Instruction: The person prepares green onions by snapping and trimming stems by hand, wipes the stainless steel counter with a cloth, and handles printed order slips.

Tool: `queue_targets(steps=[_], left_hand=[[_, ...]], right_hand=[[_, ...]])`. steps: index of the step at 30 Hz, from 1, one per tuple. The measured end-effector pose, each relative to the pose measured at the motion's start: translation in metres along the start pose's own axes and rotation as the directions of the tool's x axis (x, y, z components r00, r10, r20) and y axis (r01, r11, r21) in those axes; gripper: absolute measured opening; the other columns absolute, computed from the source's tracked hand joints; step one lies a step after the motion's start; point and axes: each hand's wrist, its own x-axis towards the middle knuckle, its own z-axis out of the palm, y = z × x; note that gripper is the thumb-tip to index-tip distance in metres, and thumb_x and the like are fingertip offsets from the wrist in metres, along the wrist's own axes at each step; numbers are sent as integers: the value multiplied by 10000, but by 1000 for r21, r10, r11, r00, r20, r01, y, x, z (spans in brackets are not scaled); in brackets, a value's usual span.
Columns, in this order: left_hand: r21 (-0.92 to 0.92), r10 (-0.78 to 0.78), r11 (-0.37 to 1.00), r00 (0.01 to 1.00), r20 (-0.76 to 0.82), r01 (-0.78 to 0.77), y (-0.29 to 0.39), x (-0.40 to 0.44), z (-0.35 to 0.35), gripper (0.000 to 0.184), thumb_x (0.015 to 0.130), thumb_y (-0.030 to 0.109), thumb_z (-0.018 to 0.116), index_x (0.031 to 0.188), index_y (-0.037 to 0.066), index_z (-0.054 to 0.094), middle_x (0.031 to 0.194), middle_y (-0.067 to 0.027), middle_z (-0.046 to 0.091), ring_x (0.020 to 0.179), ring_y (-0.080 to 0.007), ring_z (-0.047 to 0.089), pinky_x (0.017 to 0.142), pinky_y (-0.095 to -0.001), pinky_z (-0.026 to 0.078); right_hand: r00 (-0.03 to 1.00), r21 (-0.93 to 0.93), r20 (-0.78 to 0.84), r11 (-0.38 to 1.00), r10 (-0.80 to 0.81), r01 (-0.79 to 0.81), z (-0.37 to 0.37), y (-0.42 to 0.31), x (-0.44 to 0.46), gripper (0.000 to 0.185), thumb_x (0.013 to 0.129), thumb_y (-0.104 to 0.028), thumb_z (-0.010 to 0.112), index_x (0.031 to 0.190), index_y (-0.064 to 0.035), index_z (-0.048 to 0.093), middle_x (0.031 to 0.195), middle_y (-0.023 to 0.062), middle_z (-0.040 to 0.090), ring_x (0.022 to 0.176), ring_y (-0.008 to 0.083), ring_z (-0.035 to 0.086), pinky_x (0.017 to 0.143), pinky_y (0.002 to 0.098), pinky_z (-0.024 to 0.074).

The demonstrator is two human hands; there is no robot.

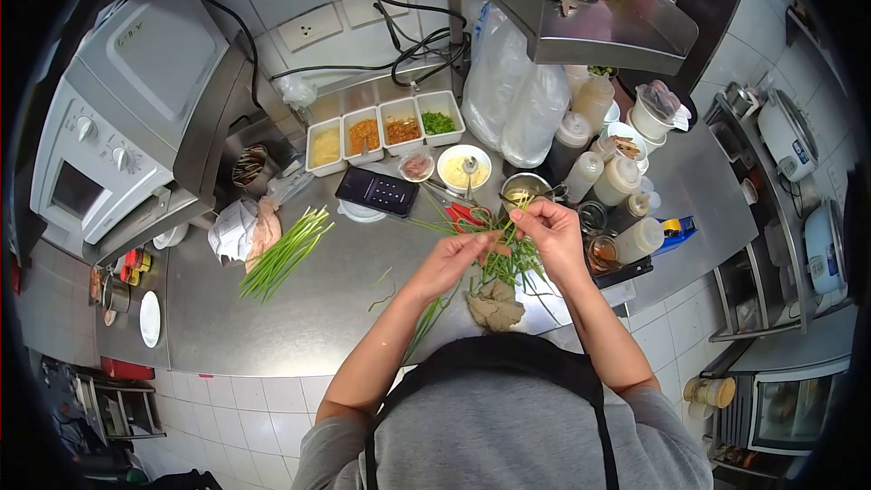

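Observation:
Green onion stalks [511,263] lie in a loose, tangled pile right in front of me, beside a crumpled brown cloth [495,306]. Above the pile, my right hand [552,234] pinches the thin end of a stalk between thumb and fingers. My left hand [454,263] is close beside it, fingers pressed together over the same greens; exactly which stalk it grips is partly hidden. Red-handled scissors [467,215] rest just beyond my hands. Farther left, a neat bundle of green onions [288,252] lies on the steel counter [245,336].
A phone [376,191] lies on a white lid. Behind it stand white trays of toppings [363,134] and a white bowl with a spoon [464,168]. Squeeze bottles [619,180] and jars crowd the right. A microwave [100,159] is at left, with a metal shelf [617,32] overhead.

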Motion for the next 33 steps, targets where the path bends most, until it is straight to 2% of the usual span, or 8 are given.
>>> queue_targets(steps=[3, 11, 16, 18, 21, 24, 28, 33], left_hand=[[156, 64, 984, 984, 164, -90, -12, 5, 1, 284, 934, 249, 526, 1001, 12, 667, 866, -19, 656, 816, -80, 551, 793, -256, 435], [114, 23, 993, 997, 72, -32, -18, 11, 9, 204, 915, 180, 556, 909, 14, 675, 809, -6, 643, 815, -78, 563, 792, -247, 436], [46, -112, 992, 991, -72, 116, -26, 37, 8, 258, 915, 222, 520, 860, 20, 670, 753, -8, 629, 753, -91, 561, 756, -231, 426], [-12, -217, 976, 965, -145, 217, -36, 52, 9, 323, 912, 274, 504, 831, 4, 661, 719, -26, 632, 749, -120, 571, 804, -227, 419], [293, -334, 884, 931, -151, 364, -47, 66, 8, 391, 913, 348, 497, 962, -5, 659, 845, -77, 625, 808, -171, 557, 824, -259, 417], [783, 66, 599, 964, -257, 168, -81, 73, 3, 453, 917, 402, 482, 1082, 7, 628, 1069, -153, 557, 968, -230, 519, 838, -300, 412], [822, 119, 555, 966, -228, 126, -57, 54, -6, 516, 808, 331, 651, 1263, 127, 517, 1159, -172, 481, 1031, -316, 485, 865, -379, 419], [760, 133, 626, 938, -321, 172, -17, 2, -32, 573, 696, 239, 738, 1216, 137, 520, 1194, -162, 453, 1014, -334, 515, 874, -400, 431]], right_hand=[[999, -37, -24, 999, -32, 31, -9, 0, 4, 129, 818, -89, 676, 712, -32, 631, 595, -25, 571, 509, -3, 424, 472, 168, 300], [989, 23, -74, 991, -126, 128, -33, -18, 8, 135, 799, -56, 682, 710, 2, 599, 687, 5, 552, 593, 53, 500, 536, 197, 374], [794, -276, 189, 745, -578, 608, -29, -29, -9, 80, 755, -14, 682, 760, 24, 612, 785, 73, 598, 669, 152, 553, 631, 261, 436], [817, -165, 102, 801, -567, 576, -29, -37, -11, 79, 777, -14, 673, 762, 25, 606, 791, 64, 585, 682, 125, 549, 633, 239, 432], [942, 55, 17, 941, -337, 335, -39, -42, -6, 73, 817, -16, 646, 769, 21, 605, 791, 45, 567, 687, 88, 536, 631, 209, 418], [959, 147, 55, 952, -278, 267, -49, -32, 1, 86, 848, -22, 619, 772, 17, 604, 790, 26, 550, 681, 63, 520, 632, 190, 404], [992, 216, 29, 969, -126, 117, -39, -29, 3, 104, 850, -43, 621, 761, 6, 603, 750, 12, 551, 660, 61, 513, 626, 198, 400], [985, 112, 167, 992, 42, -62, -1, 0, 16, 83, 839, -91, 653, 790, -29, 628, 711, -12, 590, 595, 46, 522, 580, 187, 405]])
